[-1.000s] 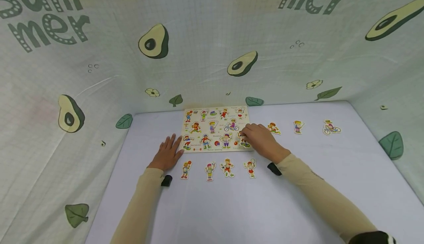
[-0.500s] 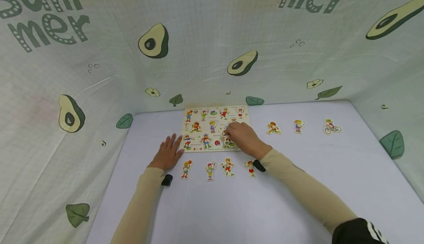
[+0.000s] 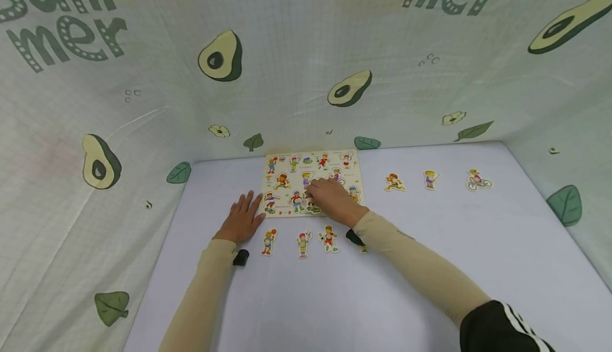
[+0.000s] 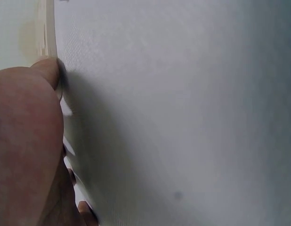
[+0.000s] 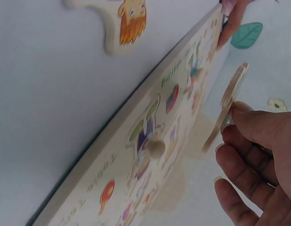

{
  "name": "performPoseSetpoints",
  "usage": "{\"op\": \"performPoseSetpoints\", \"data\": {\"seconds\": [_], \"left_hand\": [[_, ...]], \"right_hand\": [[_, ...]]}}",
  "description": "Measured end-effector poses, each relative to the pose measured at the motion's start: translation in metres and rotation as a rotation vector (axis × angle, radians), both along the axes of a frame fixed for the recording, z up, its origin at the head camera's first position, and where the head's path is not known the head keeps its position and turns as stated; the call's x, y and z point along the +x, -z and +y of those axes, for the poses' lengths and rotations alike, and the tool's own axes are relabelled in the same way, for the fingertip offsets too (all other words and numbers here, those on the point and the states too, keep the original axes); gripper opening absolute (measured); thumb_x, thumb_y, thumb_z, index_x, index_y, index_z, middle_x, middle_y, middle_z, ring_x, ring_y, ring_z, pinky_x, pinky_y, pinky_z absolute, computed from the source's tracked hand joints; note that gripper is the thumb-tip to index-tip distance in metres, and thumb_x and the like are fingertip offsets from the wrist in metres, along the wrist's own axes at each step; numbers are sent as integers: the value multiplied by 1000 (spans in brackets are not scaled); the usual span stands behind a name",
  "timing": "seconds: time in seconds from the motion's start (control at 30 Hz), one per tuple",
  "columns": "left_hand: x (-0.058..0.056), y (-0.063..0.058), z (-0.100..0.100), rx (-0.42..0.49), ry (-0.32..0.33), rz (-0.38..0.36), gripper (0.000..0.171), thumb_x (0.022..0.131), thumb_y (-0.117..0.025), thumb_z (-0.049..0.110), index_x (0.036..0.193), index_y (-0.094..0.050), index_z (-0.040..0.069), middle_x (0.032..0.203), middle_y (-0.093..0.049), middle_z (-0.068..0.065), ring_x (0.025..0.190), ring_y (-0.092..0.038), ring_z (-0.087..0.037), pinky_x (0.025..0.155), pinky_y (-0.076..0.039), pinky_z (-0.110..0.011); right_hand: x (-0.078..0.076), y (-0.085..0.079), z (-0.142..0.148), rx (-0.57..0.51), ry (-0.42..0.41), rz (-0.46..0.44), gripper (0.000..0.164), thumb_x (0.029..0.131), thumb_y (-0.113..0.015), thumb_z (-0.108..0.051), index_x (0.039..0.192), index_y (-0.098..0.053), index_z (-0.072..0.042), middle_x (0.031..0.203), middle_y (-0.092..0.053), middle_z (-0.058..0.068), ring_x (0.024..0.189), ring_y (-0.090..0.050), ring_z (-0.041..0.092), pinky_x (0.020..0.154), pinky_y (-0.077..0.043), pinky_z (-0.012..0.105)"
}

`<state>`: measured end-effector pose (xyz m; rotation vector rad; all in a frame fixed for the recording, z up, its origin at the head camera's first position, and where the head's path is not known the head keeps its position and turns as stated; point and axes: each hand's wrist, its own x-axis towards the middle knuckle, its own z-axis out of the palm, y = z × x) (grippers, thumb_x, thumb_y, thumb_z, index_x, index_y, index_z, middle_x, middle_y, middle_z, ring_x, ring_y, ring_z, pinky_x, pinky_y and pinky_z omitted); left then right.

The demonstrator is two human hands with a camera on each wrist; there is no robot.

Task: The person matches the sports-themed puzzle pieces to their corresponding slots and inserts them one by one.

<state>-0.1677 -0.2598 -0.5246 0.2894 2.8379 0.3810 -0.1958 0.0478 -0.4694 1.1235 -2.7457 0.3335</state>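
Note:
My right hand point(image 3: 334, 200) pinches a small wooden puzzle piece point(image 5: 228, 94) between thumb and fingertips, close over the lower middle of the puzzle board point(image 3: 297, 182). In the right wrist view the piece shows edge-on, tilted, and apart from the board's surface; its picture is hidden there. Fingers spread, my left hand point(image 3: 240, 218) lies at the board's left edge, and its thumb point(image 4: 47, 70) touches that edge in the left wrist view. A piece with a round wooden knob point(image 5: 157, 149) sits in the board, showing a purple-clad figure.
Below the board lie a ball-holding figure point(image 3: 269, 242), a pink-capped figure point(image 3: 303, 243) and a footballer point(image 3: 329, 239). A tennis player point(image 3: 364, 249) is mostly hidden under my right wrist. A runner point(image 3: 394, 182), a golfer point(image 3: 430, 179) and a cyclist point(image 3: 478, 180) lie rightward.
My right hand has moved left across the board's lower row with the piece, from the right corner to the middle. My left hand stays at the board's edge.

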Motion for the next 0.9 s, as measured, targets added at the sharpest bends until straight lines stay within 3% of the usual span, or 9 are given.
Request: {"op": "performPoseSetpoints", "data": {"seconds": [0.23, 0.57, 0.9], "left_hand": [[-1, -1, 0, -7, -2, -7, 68, 114, -41, 40, 170, -18, 8, 176, -6, -23, 162, -3, -47, 130, -6, -63], [0, -4, 0, -4, -3, -35, 68, 114, -41, 40, 170, -17, 9, 177, -5, -22, 162, -2, -46, 130, -5, -62], [0, -8, 4, -26, -7, -36, 67, 115, -42, 38, 170, -19, 8, 176, -7, -24, 162, -3, -48, 130, -7, -64]], "right_hand": [[-3, 3, -22, 13, -13, -43, 10, 102, -74, -16, 109, -75, -10, 107, -73, 2, 102, -70, 20, 85, -57, 37], [-8, 5, -52, 30, -13, -92, 12, 104, -70, -16, 113, -76, -11, 112, -74, 2, 104, -71, 20, 94, -58, 38], [-17, 4, -80, 78, 0, -127, 12, 105, -70, -20, 113, -75, -13, 115, -73, 0, 108, -70, 19, 91, -56, 37]]}}
